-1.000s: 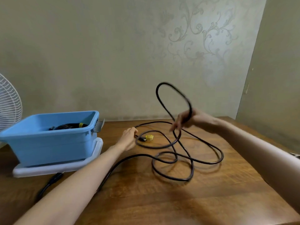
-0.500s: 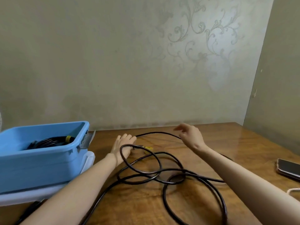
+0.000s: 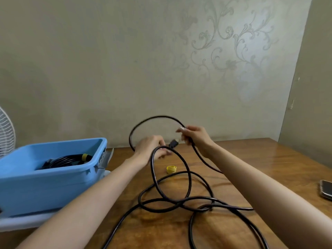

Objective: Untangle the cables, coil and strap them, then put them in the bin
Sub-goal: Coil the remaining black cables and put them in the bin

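Learner: Head view, so how do I coil this well?
Coach: Right hand (image 3: pixel 195 137) is curled round the black cable (image 3: pixel 162 116) by its plug (image 3: pixel 173 143). Left hand (image 3: pixel 150 148) grips a loop. Both are right of the blue bin (image 3: pixel 53 186). I'd anchor the plug end, feed even loops, and shake the crossings loose. The yellow strap (image 3: pixel 171 169) lies nearer the bin.
Learner: Any labels?
Coach: None legible.

Wooden table (image 3: pixel 242 159) bears cable (image 3: pixel 179 202), strap (image 3: pixel 171 169), bin (image 3: pixel 45 184), phone (image 3: pixel 326 189).
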Tool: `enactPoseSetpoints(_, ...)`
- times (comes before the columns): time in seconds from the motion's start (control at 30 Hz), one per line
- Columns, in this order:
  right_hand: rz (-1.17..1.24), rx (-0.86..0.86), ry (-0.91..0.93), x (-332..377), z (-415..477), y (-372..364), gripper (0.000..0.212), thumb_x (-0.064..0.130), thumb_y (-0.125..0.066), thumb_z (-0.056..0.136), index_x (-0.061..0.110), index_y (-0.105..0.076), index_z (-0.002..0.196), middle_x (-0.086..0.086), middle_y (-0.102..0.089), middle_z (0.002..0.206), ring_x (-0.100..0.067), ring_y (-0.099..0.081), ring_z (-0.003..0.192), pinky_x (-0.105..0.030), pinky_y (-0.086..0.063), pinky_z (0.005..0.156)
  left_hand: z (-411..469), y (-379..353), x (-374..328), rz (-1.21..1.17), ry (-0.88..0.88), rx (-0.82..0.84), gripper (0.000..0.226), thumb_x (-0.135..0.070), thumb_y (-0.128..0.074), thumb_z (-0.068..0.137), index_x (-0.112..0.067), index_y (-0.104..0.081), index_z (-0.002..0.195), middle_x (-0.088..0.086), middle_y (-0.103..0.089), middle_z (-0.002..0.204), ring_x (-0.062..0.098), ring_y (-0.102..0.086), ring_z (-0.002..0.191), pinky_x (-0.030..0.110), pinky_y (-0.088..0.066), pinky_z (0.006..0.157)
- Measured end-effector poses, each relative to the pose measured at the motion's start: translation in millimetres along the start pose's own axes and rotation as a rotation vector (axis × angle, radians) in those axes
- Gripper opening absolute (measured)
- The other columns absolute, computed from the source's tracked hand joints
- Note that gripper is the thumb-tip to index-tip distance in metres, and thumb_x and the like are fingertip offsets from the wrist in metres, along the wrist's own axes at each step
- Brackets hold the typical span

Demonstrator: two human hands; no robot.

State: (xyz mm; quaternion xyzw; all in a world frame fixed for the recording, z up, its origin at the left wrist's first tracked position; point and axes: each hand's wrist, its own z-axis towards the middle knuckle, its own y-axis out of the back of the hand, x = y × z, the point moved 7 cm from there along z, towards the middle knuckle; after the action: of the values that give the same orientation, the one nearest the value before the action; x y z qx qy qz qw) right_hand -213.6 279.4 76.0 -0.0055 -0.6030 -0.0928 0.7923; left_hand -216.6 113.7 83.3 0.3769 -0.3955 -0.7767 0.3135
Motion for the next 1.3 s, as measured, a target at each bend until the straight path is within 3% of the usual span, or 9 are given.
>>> enactPoseSetpoints(0.2,0.190,0.009,0.041,46,-33,-16,0.009,0.013,-0.061,0.092,0.006,-0.067,0.093,-0.004,-0.058,0.063,-0.009,-0.044,0.047,-0.016,-0.035,0.045,-10,32,-29,-0.719,0.128,-0.119,0.019,-0.021,-0.052,0.097,-0.006,-0.051,0.108,0.002,-0.068,0.076,0.012,-0.057,0.061,0.023,-0.047,0.059)
enactPoseSetpoints(0.4,0.643,0.159,-0.005,59,-62,-34,0.018,-0.001,-0.046,0.096,0.002,-0.060,0.105,-0.004,-0.058,0.073,-0.010,-0.054,0.061,-0.020,-0.048,0.061,-32,56,-49,-0.656,0.046,-0.145,0.029,-0.034,-0.044,0.099,-0.011,-0.056,0.112,-0.003,-0.049,0.058,0.012,-0.045,0.052,0.028,-0.037,0.054)
enactPoseSetpoints(0.57,0.975,0.057,-0.042,64,-76,-38,0.022,-0.004,-0.045,0.095,-0.003,-0.058,0.113,-0.012,-0.062,0.091,-0.013,-0.061,0.071,-0.019,-0.055,0.065,-44,74,-68,-0.364,-0.087,-0.193,0.023,-0.023,-0.045,0.100,-0.005,-0.060,0.101,0.009,-0.064,0.097,0.023,-0.059,0.091,0.033,-0.043,0.075)
enactPoseSetpoints(0.77,0.962,0.033,-0.032,70,-104,-70,0.036,-0.009,-0.044,0.092,-0.004,-0.056,0.126,-0.018,-0.061,0.123,-0.025,-0.058,0.115,-0.028,-0.051,0.090,-55,81,-77,-0.506,0.041,-0.306,0.036,-0.038,-0.041,0.099,-0.006,-0.059,0.100,0.009,-0.055,0.102,0.022,-0.055,0.090,0.030,-0.039,0.076)
enactPoseSetpoints(0.83,0.925,0.047,-0.014,70,-117,-79,0.030,-0.010,-0.046,0.091,-0.003,-0.060,0.116,-0.017,-0.064,0.118,-0.024,-0.062,0.109,-0.026,-0.054,0.081,-58,83,-73,-0.603,0.052,-0.357,0.033,-0.035,-0.042,0.100,-0.009,-0.057,0.085,0.008,-0.058,0.086,0.020,-0.056,0.078,0.029,-0.040,0.070)
enactPoseSetpoints(0.93,0.653,0.070,0.049,65,-137,-77,0.013,-0.005,-0.057,0.089,0.007,-0.054,0.094,-0.011,-0.063,0.086,-0.018,-0.064,0.073,-0.027,-0.056,0.070,-59,91,-64,-1.237,0.049,-0.352,0.037,-0.026,-0.042,0.101,-0.015,-0.045,0.066,-0.003,-0.049,0.060,0.008,-0.048,0.057,0.019,-0.042,0.060)
enactPoseSetpoints(1.1,-0.224,0.530,0.240,47,-157,-73,0.011,0.020,-0.068,0.087,0.012,-0.063,0.082,0.003,-0.062,0.065,-0.009,-0.057,0.061,-0.022,-0.046,0.064,-68,111,-50,-2.318,-0.072,0.487,0.039,-0.027,-0.039,0.098,-0.014,-0.041,0.062,-0.001,-0.028,0.051,0.011,-0.027,0.044,0.025,-0.027,0.038)
enactPoseSetpoints(1.2,-0.573,0.576,0.145,30,-145,-47,0.016,0.028,-0.071,0.085,0.021,-0.067,0.071,0.007,-0.061,0.058,-0.004,-0.055,0.057,-0.014,-0.040,0.062,-92,117,-49,-2.277,-0.131,0.808,0.031,-0.027,-0.037,0.100,-0.018,-0.035,0.071,-0.003,-0.022,0.050,0.010,-0.018,0.043,0.025,-0.018,0.040)
enactPoseSetpoints(1.3,-0.346,0.519,-0.154,12,-131,-1,0.027,0.020,-0.065,0.088,0.011,-0.057,0.064,0.004,-0.056,0.053,-0.010,-0.056,0.054,-0.028,-0.052,0.076,-105,124,-47,-2.126,-0.176,0.885,0.032,-0.030,-0.034,0.101,-0.017,-0.034,0.072,-0.005,-0.018,0.049,0.008,-0.015,0.042,0.021,-0.013,0.040)
